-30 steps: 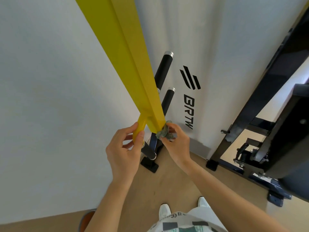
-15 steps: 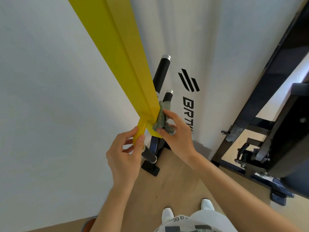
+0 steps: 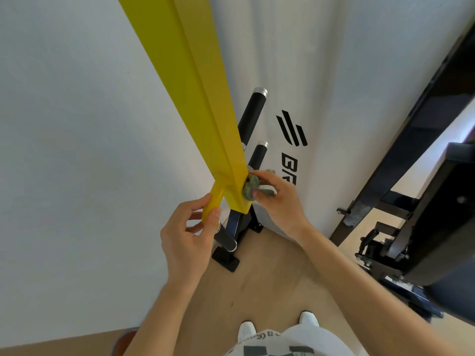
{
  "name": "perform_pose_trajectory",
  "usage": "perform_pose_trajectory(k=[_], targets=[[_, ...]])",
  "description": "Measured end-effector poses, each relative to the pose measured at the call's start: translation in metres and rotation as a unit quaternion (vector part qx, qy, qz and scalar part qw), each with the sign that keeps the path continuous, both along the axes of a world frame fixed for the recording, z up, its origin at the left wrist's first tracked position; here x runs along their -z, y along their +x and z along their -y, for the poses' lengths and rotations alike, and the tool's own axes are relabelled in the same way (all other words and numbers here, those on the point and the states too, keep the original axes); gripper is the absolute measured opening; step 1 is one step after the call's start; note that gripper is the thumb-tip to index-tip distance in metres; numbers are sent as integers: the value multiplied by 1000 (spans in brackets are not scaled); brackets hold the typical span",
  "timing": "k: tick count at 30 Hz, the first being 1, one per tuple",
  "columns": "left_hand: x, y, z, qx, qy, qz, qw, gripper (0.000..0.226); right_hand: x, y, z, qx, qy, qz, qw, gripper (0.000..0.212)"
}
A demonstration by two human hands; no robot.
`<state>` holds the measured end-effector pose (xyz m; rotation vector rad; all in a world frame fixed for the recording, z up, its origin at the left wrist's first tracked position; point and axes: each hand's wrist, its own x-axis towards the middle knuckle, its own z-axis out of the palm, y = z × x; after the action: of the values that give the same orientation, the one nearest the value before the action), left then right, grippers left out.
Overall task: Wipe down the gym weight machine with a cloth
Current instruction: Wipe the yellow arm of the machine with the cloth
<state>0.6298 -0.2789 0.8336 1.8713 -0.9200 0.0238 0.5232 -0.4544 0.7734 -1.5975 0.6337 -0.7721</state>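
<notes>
Fingers [image 3: 253, 193] of the right hand [image 3: 279, 201] pinch a crumpled grey-green cloth [image 3: 248, 189] against the right face of the long yellow square-section steel beam [image 3: 203, 98], just above its lower end. Left hand [image 3: 187, 235] fingers close around the narrow yellow tab [image 3: 213, 201] sticking out beside that end. Below the beam, black rubber-sleeved pegs [image 3: 253, 111] on a black post stand on the wooden floor [image 3: 270, 286].

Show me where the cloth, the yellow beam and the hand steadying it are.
cloth [image 3: 248, 189], head view, on the bunched grey-green wad against the beam.
yellow beam [image 3: 203, 98], head view, on its broad painted face.
left hand [image 3: 187, 235], head view, on the back of the hand.
</notes>
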Motion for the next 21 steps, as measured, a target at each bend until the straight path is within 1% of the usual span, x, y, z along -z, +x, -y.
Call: perform_pose_trajectory(k=[2,4,8,10,13,16,18,21], targets=[[0,-1,0,-2,4,1,1000,24,-18,0,11,-42,-26,13,999,45],[1,-3,0,-4,6,-2,1000,24,-29,-2,21,-91,-45,-3,995,50],[3,-6,-1,-14,11,-1,1000,23,-28,-16,40,-207,-32,-97,973,57],[3,-7,0,-20,10,-1,1000,24,-23,-20,46,-237,-24,-127,963,60],[3,-11,0,-28,7,1,1000,26,-15,-20,48,-249,4,-142,958,62],[2,-13,0,-33,3,3,999,27,-15,-21,49,-258,48,-133,956,64],[2,-14,0,-38,4,4,999,25,-20,-20,50,-269,85,-105,954,68],[1,-16,1,-46,6,-1,999,22,-33,-17,55,-283,138,-48,948,64]])
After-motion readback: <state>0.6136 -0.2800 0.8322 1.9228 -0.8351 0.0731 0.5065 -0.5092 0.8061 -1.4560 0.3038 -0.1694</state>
